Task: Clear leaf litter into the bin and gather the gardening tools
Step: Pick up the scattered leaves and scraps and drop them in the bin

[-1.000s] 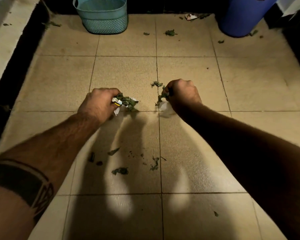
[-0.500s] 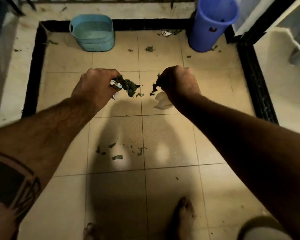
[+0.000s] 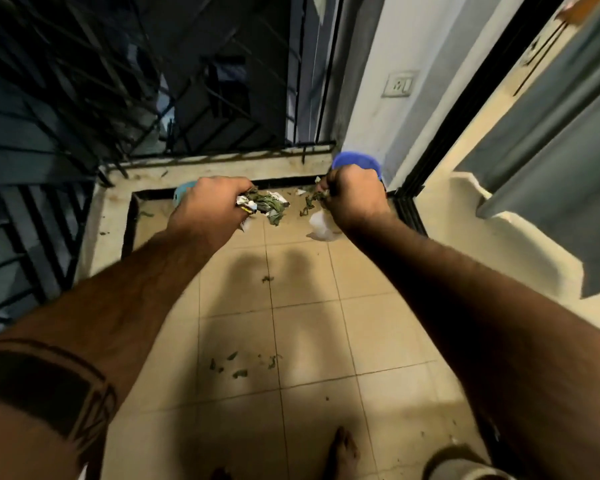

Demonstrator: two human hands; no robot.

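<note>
My left hand (image 3: 211, 206) is closed around a clump of green leaf litter with white paper scraps (image 3: 268, 206), held in the air above the tiled floor. My right hand (image 3: 354, 199) grips a smaller bunch of leaves (image 3: 311, 201), and a white scrap (image 3: 320, 225) hangs below it. The blue bin (image 3: 355, 162) stands in the far right corner, its rim showing just behind my right fist. A teal basket (image 3: 181, 194) is mostly hidden behind my left hand. Several loose leaf bits (image 3: 239, 365) lie on the floor tiles between my arms.
A dark metal railing (image 3: 84, 109) closes the balcony at the left and far side, above a low ledge (image 3: 222, 168). A white wall with a switch plate (image 3: 399, 85) and a door frame (image 3: 465, 109) stand at the right. My bare feet (image 3: 340, 452) show at the bottom.
I have stood up, so the floor dropped away and the view tilted up to the railing. Both fists rose with their leaves and now sit closer to the blue bin.
</note>
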